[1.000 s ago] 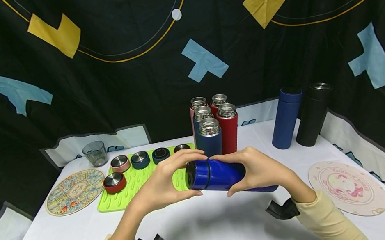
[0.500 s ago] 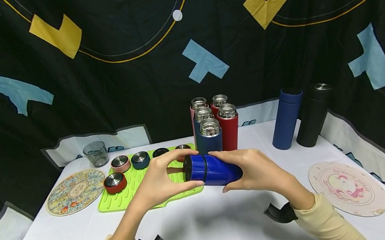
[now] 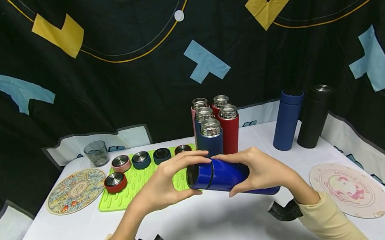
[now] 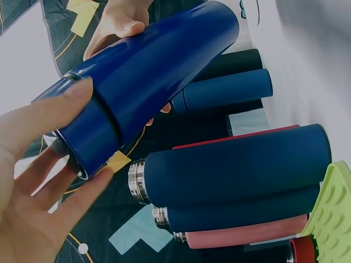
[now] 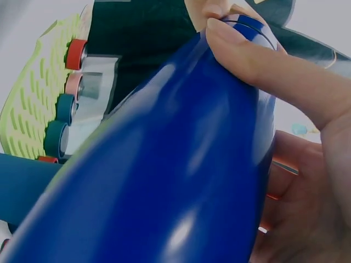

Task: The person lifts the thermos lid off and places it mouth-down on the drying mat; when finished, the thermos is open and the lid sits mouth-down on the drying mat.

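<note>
A glossy blue thermos is held tilted above the table, its dark-ended lid towards the left and its base lower at the right. My left hand grips the lid end, thumb on one side and fingers on the other, as the left wrist view shows. Around the thermos body my right hand is wrapped, thumb near the dark seam between lid and body. Part of the body is hidden by the right hand. Behind stand several lidless bottles, among them a blue one and a red one.
Several lids, including a pink one and a red one, sit on a green mat. A glass and a patterned round mat are left. Blue and black bottles stand right, behind a pink round mat.
Half a second ago the thermos pointed more away from the head camera; its lower end shows again now. My right hand has moved slightly right and down. Both hands keep their grip.
</note>
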Demonstrator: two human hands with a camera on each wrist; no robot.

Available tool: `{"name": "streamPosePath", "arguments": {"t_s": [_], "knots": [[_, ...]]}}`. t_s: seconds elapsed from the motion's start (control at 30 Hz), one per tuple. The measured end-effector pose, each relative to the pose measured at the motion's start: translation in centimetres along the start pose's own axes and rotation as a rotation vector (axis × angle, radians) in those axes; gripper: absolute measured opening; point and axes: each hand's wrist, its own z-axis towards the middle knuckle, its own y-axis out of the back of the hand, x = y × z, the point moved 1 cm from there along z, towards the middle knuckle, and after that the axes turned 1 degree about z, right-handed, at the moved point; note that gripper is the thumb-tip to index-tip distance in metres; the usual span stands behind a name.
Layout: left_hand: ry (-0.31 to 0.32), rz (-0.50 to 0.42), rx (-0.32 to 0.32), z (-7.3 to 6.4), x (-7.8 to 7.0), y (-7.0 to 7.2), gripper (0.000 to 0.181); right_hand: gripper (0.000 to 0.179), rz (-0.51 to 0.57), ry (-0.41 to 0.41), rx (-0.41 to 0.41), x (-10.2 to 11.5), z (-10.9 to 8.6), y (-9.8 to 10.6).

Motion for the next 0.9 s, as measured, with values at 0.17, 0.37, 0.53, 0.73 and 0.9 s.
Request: {"name": "streamPosePath", "arguments": {"t_s": [0.17, 0.37, 0.53, 0.73, 0.9], "knots": [[-0.014, 0.006, -0.044, -0.1, 0.0, 0.1, 0.061, 0.079, -0.002, 0.001, -0.019, 0.1, 0.0, -0.1], [0.101, -0.021, -0.146, -0.1, 0.3, -0.1, 0.063, 0.082, -0.075, 0.004, -0.073, 0.7, 0.1, -0.4], [0.232, -0.047, -0.213, 0.0, 0.3, -0.3, 0.06, 0.085, -0.205, 0.012, -0.133, 1.1, 0.2, -0.7], [0.369, -0.058, -0.212, 0.0, 0.3, -0.4, 0.06, 0.085, -0.321, 0.02, -0.156, 1.2, 0.3, -0.9], [0.374, -0.016, -0.132, 0.0, 0.4, -0.5, 0.062, 0.084, -0.242, -0.014, -0.098, 0.6, 0.1, -0.6]]}}
